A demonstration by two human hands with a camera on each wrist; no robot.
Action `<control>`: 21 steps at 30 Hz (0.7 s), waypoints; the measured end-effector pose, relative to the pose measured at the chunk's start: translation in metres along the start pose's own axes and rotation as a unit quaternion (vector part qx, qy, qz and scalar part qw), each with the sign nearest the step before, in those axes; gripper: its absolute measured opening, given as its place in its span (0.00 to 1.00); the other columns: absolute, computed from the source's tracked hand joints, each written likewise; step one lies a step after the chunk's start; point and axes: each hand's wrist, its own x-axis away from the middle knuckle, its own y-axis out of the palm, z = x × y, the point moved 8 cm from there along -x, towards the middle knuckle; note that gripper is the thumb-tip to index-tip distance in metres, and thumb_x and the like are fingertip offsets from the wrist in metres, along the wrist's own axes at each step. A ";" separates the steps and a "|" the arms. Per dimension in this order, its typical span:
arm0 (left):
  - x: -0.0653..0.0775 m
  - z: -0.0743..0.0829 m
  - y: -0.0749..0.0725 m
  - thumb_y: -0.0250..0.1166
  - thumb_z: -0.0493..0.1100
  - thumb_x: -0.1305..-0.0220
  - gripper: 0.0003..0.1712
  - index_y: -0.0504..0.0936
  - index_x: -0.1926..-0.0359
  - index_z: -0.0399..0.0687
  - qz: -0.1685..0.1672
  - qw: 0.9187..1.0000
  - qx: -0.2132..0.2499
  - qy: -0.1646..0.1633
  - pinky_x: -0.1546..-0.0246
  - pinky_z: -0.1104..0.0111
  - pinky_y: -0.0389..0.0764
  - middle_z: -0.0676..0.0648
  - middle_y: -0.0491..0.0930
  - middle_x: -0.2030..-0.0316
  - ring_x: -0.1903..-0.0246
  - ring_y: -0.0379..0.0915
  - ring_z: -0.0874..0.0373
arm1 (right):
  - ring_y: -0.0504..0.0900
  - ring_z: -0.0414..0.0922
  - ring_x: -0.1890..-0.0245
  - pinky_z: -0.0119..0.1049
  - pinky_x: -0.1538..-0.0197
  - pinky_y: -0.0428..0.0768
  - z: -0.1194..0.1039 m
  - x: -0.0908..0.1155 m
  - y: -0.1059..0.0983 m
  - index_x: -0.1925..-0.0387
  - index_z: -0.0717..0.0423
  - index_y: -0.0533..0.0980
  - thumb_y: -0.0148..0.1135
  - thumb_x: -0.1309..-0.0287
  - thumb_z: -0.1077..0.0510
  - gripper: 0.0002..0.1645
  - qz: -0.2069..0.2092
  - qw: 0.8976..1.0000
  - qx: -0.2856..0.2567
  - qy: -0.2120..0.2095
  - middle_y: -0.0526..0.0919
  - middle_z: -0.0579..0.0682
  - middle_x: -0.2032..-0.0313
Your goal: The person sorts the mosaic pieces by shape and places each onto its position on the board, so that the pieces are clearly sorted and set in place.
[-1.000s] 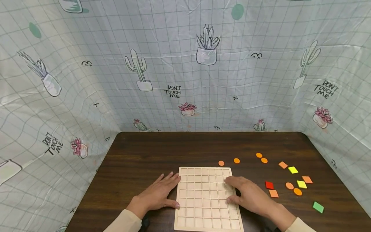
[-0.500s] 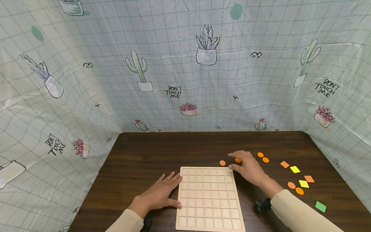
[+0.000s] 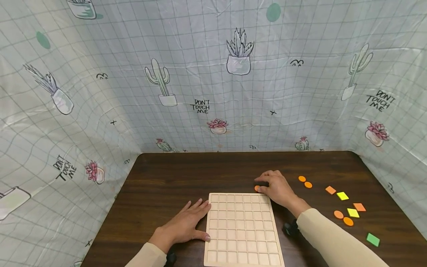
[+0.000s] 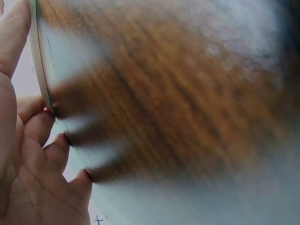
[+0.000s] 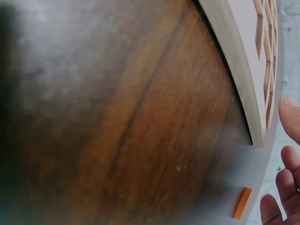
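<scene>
My left hand (image 3: pixel 185 226) lies spread on the table, fingertips and thumb at the left edge of a pale wooden grid board (image 3: pixel 240 230). In the left wrist view its fingers meet the table along the board's side (image 4: pixel 41 65). Past the board's far right corner, my right hand (image 3: pixel 278 189) reaches over a small orange disc (image 3: pixel 257 188), thumb tip overlapping it, fingers bent and apart from the thumb. In the right wrist view the thumb (image 5: pixel 290 117) and fingers stand apart with nothing seen between them, and an orange piece (image 5: pixel 242 204) lies on the table.
Right of the board lie two orange discs (image 3: pixel 305 181), an orange square (image 3: pixel 330 190), yellow squares (image 3: pixel 342 195), more orange pieces (image 3: pixel 348 221) and a green piece (image 3: pixel 373 239) on the dark wood table (image 3: pixel 186 170). A printed curtain (image 3: pixel 233 92) surrounds the table.
My right hand has left the board's right side, moved up to the far right corner, then left toward the orange disc. One orange disc, a red square and an orange square are now hidden by the arm.
</scene>
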 end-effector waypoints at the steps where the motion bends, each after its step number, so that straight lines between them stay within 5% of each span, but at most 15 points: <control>1: 0.000 0.000 0.000 0.68 0.70 0.36 0.59 0.54 0.15 0.51 0.000 1.000 0.001 0.001 0.17 0.42 0.42 0.50 0.50 0.16 0.15 0.40 0.48 | 0.74 0.59 0.41 0.65 0.35 0.73 0.000 -0.001 0.001 0.44 0.52 0.88 0.73 0.33 0.54 0.18 -0.001 1.000 0.001 0.000 0.83 0.55 0.43; 21: -0.001 -0.002 0.002 0.68 0.71 0.37 0.59 0.54 0.15 0.53 0.002 1.000 -0.008 -0.004 0.17 0.43 0.43 0.52 0.50 0.15 0.15 0.41 0.50 | 0.74 0.58 0.45 0.64 0.34 0.69 0.008 -0.005 0.005 0.47 0.51 0.88 0.74 0.34 0.55 0.16 -0.006 1.000 0.001 0.018 0.83 0.53 0.48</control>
